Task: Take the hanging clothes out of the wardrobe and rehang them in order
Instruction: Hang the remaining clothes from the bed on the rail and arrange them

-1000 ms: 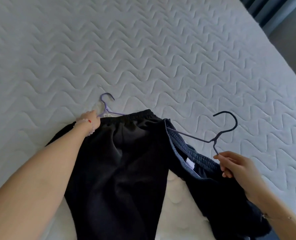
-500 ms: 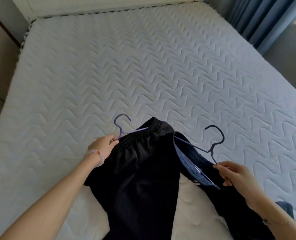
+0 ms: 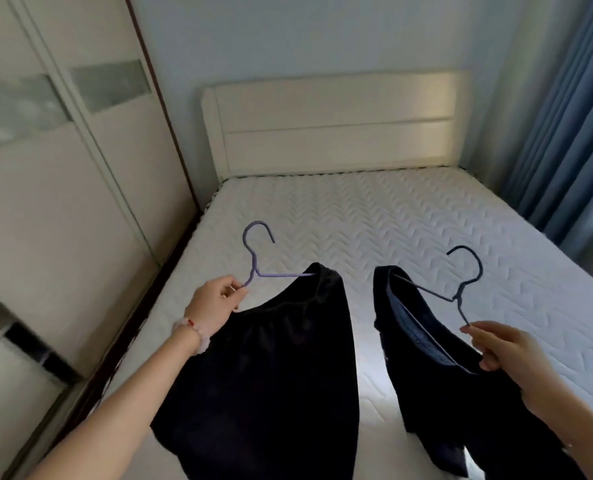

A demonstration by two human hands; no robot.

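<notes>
My left hand (image 3: 217, 301) pinches the neck of a purple hanger (image 3: 257, 252), and black trousers (image 3: 281, 375) hang from it above the mattress. My right hand (image 3: 495, 346) grips the stem of a dark hanger (image 3: 464, 271) that carries dark navy trousers (image 3: 426, 348) with a blue inner waistband. The two garments hang apart, with a gap of bright mattress between them. Both hooks point up and away from me.
The white quilted mattress (image 3: 392, 220) fills the middle, with a cream headboard (image 3: 336, 123) behind it. A wardrobe with sliding doors (image 3: 63, 168) lines the left side. Blue curtains (image 3: 565, 116) hang on the right.
Both hands have lifted the hangers and trousers off the mattress and drawn them apart. My view has tilted up, bringing the headboard, wardrobe and curtains into sight.
</notes>
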